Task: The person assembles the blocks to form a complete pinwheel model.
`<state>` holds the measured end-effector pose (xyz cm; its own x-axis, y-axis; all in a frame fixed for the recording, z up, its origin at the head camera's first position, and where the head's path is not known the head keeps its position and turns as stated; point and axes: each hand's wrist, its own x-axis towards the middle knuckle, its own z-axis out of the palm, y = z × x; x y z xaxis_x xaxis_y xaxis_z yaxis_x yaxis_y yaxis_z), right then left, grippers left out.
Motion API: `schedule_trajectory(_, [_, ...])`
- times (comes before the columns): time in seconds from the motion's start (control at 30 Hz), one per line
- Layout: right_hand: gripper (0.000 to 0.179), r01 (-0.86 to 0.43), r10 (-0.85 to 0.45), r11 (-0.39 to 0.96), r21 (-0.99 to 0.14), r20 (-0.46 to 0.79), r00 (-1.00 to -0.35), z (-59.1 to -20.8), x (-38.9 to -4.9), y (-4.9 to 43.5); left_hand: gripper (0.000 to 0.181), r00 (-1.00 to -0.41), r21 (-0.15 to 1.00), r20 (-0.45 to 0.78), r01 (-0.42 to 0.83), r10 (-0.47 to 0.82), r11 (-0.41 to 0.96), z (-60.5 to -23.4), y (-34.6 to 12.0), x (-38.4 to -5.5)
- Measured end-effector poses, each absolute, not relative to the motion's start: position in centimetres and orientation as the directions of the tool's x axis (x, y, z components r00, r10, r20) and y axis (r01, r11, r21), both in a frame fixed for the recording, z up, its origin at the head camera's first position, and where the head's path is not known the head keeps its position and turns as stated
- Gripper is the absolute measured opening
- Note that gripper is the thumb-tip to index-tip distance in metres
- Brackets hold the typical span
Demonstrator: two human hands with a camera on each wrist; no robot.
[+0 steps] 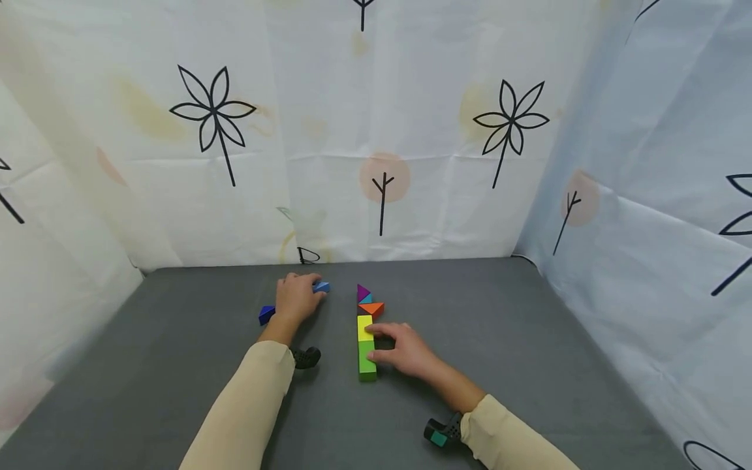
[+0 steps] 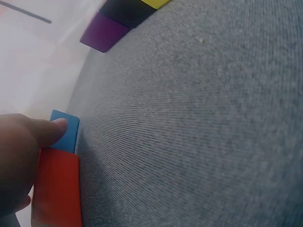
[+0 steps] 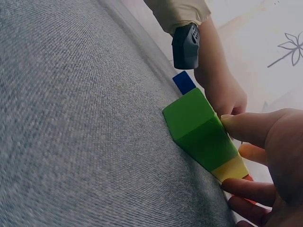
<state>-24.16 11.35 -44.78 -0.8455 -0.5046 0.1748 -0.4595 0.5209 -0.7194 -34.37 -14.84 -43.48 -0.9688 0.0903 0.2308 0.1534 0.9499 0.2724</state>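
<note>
My left hand (image 1: 296, 297) reaches to the back of the table and holds a light blue block (image 1: 322, 286) with a triangular marking. In the left wrist view, the thumb lies on this blue block (image 2: 68, 132), and a red block (image 2: 59, 187) sits against it under the hand. My right hand (image 1: 408, 352) is beside a row of blocks, its thumb touching the green block (image 1: 367, 365) and a finger on the yellow block (image 1: 365, 326). The right wrist view has the thumb at the green block's (image 3: 203, 127) edge and other fingers near the yellow block (image 3: 231, 168).
Beyond the yellow block, the row continues with an orange triangle (image 1: 373, 309) and a purple triangle (image 1: 362, 293). A dark blue block (image 1: 267, 314) lies left of my left wrist. White patterned cloth (image 1: 435, 215) hangs behind the grey table (image 1: 499, 365) and at both sides.
</note>
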Motion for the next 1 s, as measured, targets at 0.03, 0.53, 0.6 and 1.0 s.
schedule_trajectory(0.03, [0.049, -0.454, -0.502, 0.525, -0.72, 0.169, -0.848, -44.8, -24.1, 11.3, 0.041, -0.967, 0.27, 0.237, 0.154, 0.089, 0.951, -43.6, -14.9, -34.4])
schedule_trajectory(0.53, [0.049, -0.466, -0.509, 0.513, -0.721, 0.181, -0.841, -44.5, -24.1, 11.1, 0.024, -0.934, 0.275, 0.317, 0.257, 0.165, 0.927, -42.8, -14.3, -33.9])
schedule_trajectory(0.6, [0.049, -0.47, -0.512, 0.507, -0.723, 0.186, -0.839, -44.6, -24.1, 11.1, 0.023, -0.93, 0.281, 0.315, 0.28, 0.187, 0.918, -42.8, -14.0, -33.5])
schedule_trajectory(1.0, [0.048, -0.458, -0.51, 0.496, -0.738, 0.179, -0.841, -44.6, -24.3, 11.0, 0.023, -0.934, 0.378, 0.211, 0.351, 0.289, 0.857, -43.3, -12.2, -33.1])
